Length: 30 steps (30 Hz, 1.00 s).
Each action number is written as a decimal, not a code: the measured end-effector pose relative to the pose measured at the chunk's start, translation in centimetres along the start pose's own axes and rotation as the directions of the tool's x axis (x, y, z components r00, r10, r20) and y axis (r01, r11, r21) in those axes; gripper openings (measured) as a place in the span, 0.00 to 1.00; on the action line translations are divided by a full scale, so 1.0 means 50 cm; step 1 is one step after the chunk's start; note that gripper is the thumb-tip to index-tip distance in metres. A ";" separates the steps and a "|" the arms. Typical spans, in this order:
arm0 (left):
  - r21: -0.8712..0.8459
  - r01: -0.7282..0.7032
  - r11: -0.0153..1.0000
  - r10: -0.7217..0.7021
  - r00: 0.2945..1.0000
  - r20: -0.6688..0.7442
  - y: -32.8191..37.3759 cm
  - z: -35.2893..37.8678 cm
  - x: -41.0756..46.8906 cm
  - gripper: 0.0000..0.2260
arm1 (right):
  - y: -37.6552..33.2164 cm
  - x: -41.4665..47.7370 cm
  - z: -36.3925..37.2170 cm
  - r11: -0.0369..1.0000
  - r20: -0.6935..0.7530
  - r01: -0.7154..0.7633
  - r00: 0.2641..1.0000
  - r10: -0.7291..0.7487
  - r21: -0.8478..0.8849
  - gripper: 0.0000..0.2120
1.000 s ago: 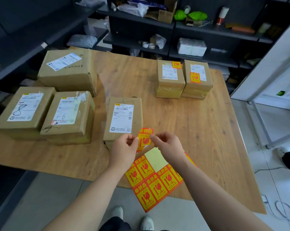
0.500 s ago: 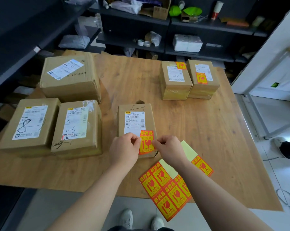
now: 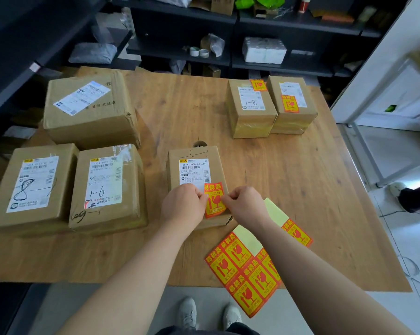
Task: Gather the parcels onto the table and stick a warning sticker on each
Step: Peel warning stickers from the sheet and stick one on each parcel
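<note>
Left hand (image 3: pixel 183 205), right hand (image 3: pixel 246 204) side by side, knuckles up, each pinching sticker (image 3: pixel 215 203) edge.

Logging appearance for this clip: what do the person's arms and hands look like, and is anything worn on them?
The left hand and right hand are bare: no gloves, and no ring or watch shows. The left forearm and right forearm are bare too, with no sleeve, band or marking visible down to the picture's edge.

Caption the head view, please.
Left hand and right hand pinch a red-and-yellow warning sticker against a brown cardboard parcel.
</note>
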<state>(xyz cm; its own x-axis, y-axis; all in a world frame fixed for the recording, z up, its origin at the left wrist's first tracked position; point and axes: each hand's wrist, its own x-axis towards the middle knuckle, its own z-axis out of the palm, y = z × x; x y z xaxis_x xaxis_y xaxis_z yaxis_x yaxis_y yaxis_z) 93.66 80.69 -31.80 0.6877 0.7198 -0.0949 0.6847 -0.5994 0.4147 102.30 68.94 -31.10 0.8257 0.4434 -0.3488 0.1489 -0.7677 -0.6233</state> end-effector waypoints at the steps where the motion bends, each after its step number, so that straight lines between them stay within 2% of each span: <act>1: 0.006 0.008 1.000 -0.008 1.000 0.016 0.001 -0.001 0.003 0.16 | 0.000 0.002 0.001 1.000 0.004 -0.002 1.000 0.001 0.002 0.12; 4: 0.029 0.029 0.999 -0.031 0.996 0.079 0.000 -0.005 0.011 0.18 | -0.001 0.004 0.001 1.000 0.034 -0.013 0.999 0.013 0.015 0.12; 7: 0.025 0.047 0.999 -0.050 0.991 0.124 0.000 -0.009 0.019 0.15 | -0.002 0.006 0.000 0.999 0.056 -0.022 0.998 0.021 0.028 0.13; 16: 0.043 0.078 0.996 -0.084 0.985 0.152 0.007 -0.013 0.025 0.14 | -0.004 0.007 -0.003 0.998 0.090 -0.036 0.995 0.030 0.056 0.13; 24: 0.035 0.054 0.998 -0.060 0.981 0.186 0.003 -0.022 0.024 0.15 | 0.004 0.007 -0.004 0.997 0.085 -0.003 0.996 -0.003 0.074 0.13; 30: -0.051 0.033 0.998 -0.021 0.973 0.229 -0.004 -0.031 0.018 0.19 | 0.009 0.003 -0.012 0.997 0.103 0.030 0.994 -0.037 0.065 0.12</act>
<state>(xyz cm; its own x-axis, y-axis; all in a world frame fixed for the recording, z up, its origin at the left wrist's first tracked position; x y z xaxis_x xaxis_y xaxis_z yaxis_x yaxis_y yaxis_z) 93.79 82.01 -30.57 0.7103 0.6329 -0.3082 0.6941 -0.5566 0.4565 102.79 68.36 -31.01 0.7590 0.5170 -0.3959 0.1383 -0.7221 -0.6779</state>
